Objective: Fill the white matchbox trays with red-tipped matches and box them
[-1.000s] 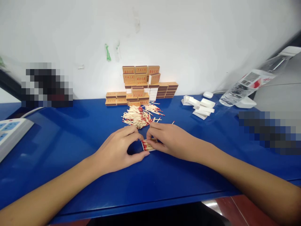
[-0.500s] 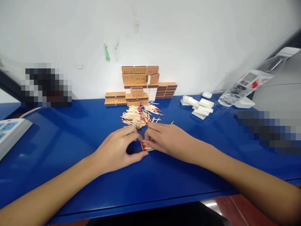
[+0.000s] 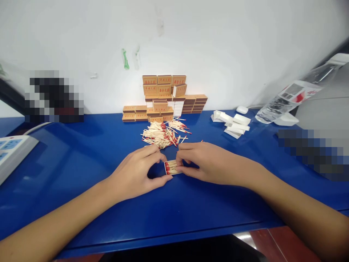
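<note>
A small white matchbox tray [image 3: 165, 168] filled with red-tipped matches [image 3: 171, 167] lies on the blue table in front of me. My left hand [image 3: 141, 168] grips the tray's left end, thumb on the near side and fingers on the far side. At the right end, my right hand [image 3: 195, 160] has its thumb and fingertips closed on the matches in the tray, partly covering that end. Just beyond my hands spreads a heap of loose matches [image 3: 158, 135], most with red heads.
Stacked matchboxes [image 3: 163, 90] stand against the wall behind the heap. Several white empty trays [image 3: 234, 123] are piled at the right, near a leaning plastic bottle [image 3: 289, 95] and a small white case [image 3: 242, 109]. A white power strip [image 3: 16, 154] lies at the left edge.
My right hand has shifted slightly right along the tray, uncovering more of the matches. My left hand stays on the tray's left end. The view has moved a little.
</note>
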The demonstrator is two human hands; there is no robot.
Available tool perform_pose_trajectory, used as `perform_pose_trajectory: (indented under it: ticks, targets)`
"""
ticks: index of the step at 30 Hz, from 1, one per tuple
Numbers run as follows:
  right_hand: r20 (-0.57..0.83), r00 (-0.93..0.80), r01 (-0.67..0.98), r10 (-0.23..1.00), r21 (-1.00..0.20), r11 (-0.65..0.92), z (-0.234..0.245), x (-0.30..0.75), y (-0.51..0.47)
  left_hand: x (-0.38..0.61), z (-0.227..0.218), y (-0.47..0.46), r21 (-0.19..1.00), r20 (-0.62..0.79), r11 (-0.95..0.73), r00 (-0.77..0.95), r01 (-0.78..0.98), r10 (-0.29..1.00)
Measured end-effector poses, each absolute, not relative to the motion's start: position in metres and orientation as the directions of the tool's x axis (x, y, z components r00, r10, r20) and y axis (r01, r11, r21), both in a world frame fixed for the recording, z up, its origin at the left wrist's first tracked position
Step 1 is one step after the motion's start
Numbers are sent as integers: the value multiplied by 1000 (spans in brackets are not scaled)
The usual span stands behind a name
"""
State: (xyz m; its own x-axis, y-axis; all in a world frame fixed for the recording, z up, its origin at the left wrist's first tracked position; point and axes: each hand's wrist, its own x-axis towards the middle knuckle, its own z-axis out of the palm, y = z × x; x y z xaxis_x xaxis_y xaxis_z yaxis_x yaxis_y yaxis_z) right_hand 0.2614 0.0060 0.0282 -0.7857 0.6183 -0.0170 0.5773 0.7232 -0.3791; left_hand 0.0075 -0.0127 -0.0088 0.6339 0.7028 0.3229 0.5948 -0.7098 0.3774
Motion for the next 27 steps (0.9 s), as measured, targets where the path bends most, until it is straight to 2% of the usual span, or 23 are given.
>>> perform_pose_trajectory:
  ticks: [7, 12, 19, 27]
  targets:
    - [28, -794, 561, 608, -352, 749, 25, 260, 9, 7, -7, -14, 387, 311, -703, 634, 597, 708]
    - [27, -821, 513, 570, -400, 759, 23, 261, 7, 7, -7, -14, 363, 317, -717, 645, 595, 695]
    - [51, -805, 552, 591, -303, 777, 23, 258, 6, 8, -6, -13, 363, 308, -713, 644, 600, 700]
    - [37, -826, 502, 563, -406, 763, 21, 257, 5, 8, -7, -14, 373, 308, -718, 652, 588, 693]
